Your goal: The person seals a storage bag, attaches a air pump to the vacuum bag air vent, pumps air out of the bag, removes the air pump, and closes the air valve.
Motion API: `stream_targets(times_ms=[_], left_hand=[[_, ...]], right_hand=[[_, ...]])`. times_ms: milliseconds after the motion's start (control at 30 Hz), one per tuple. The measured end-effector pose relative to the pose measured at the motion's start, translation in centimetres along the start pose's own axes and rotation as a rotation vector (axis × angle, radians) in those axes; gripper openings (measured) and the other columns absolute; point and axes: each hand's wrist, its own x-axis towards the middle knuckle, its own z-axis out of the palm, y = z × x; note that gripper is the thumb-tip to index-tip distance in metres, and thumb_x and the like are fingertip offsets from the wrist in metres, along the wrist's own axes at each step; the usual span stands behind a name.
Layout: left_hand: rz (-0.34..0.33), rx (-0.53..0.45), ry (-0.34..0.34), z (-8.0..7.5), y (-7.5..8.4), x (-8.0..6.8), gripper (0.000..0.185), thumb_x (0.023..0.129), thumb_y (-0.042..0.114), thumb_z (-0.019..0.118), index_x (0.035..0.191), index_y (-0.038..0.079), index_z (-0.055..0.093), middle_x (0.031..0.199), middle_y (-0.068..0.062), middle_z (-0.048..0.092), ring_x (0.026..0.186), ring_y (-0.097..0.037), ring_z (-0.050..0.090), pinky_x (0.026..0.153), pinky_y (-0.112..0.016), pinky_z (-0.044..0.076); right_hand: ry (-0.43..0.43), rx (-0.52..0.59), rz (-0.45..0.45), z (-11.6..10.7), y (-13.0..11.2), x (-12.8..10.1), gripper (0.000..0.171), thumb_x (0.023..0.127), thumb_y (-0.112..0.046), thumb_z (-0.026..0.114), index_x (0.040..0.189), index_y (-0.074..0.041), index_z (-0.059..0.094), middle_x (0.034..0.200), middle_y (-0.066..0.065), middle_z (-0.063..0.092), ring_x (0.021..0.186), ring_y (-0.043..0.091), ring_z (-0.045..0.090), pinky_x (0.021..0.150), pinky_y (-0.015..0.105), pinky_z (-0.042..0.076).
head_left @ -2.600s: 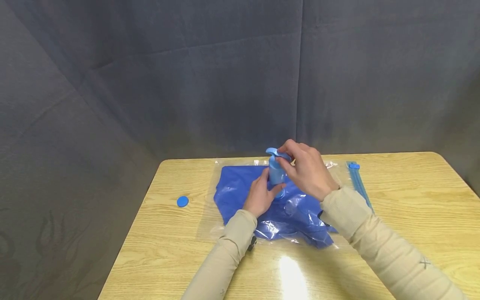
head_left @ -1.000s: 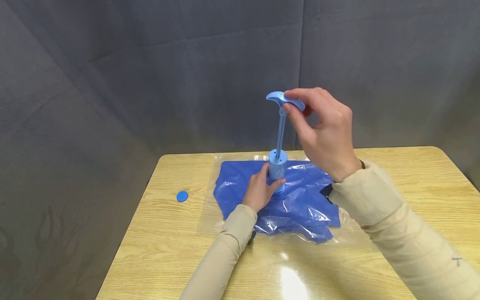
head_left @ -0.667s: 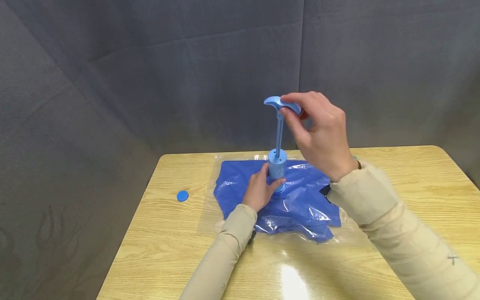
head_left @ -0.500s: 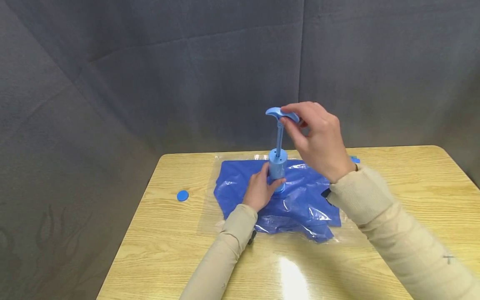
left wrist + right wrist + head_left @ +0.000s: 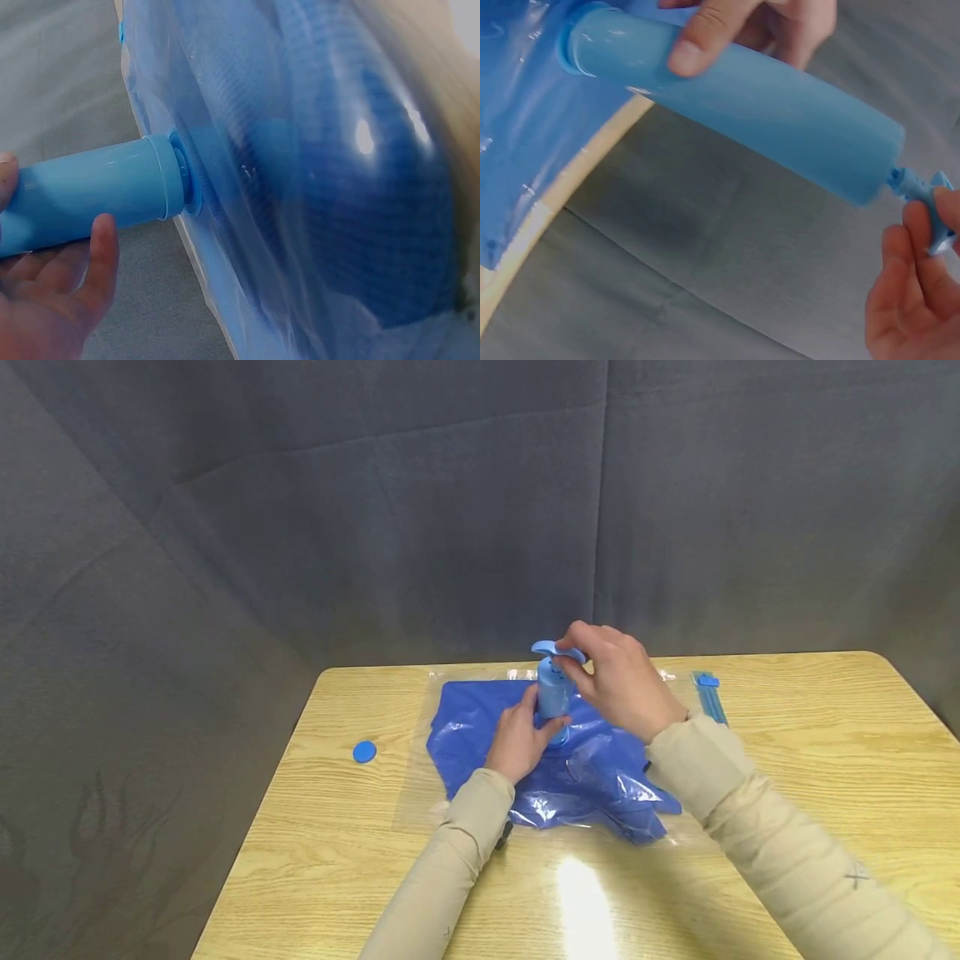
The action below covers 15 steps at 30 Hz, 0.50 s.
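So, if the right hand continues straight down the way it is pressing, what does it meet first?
Probably the top of the pump cylinder: the right hand grips the handle just above it, with only a short piece of rod showing between them.

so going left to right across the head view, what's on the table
small blue round cap → left hand gripping the pump barrel → right hand on the pump handle → blue zip strip, all on the wooden table
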Motion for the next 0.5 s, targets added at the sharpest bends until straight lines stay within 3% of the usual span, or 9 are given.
stream_targets(times_ms=[500], left_hand=[[-0.004, -0.006, 0.014, 0.04, 0.0, -0.16, 0.053, 0.088, 0.036, 0.07, 0.129, 0.009, 0.05, 0.118, -0.012, 0.069, 0.108, -0.027, 0.067, 0.091, -0.04, 0.054]], right_hand=[[-0.043, 0.042, 0.048, 0.86, 0.26, -0.16, 0.01, 0.092, -0.01, 0.062, 0.1, -0.008, 0.056, 0.095, 0.01, 0.072, 0.08, 0.024, 0.068, 0.069, 0.039, 0.055]])
